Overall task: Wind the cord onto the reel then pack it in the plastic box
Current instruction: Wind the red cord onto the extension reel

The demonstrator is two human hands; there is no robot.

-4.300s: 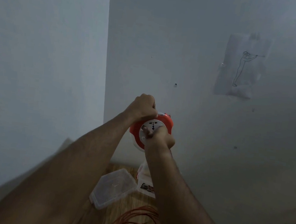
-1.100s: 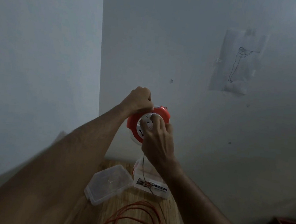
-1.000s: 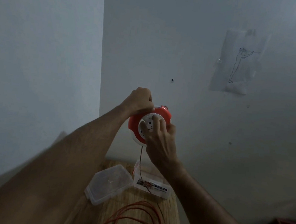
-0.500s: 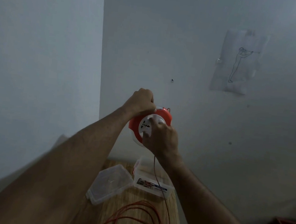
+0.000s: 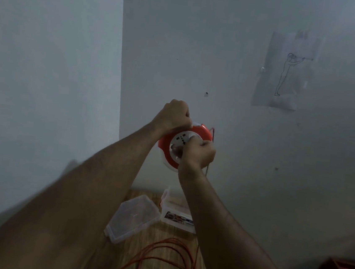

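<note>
Only the head view to go on here. The cord reel [image 5: 171, 149] is held up in the air in front of the wall [image 5: 225, 41], well above the wooden table [image 5: 168, 236]. It's a red round one with a white socket face turned toward the camera.

The left hand [image 5: 174, 117] has its fingers curled over the top left edge of the reel, gripping what looks like the carry handle. The right hand [image 5: 199, 155] is balled up on the white face, fingers curled round something there. I'd guess a winding knob, but I can't actually see it.

A thin orange cord [image 5: 165, 262] hangs off the right side of the reel, and a lot of it lies in loose loops on the near part of the table, so the winding is nowhere near done.

The clear plastic box [image 5: 177, 213] sits open at the far end of the table by the wall, with its lid [image 5: 134, 217] lying just left of it.

Handling guess: the reel is light, rigid plastic and a bit slick, so hold it by the handle and crank from the face. The cord is limp and tangle-prone.
</note>
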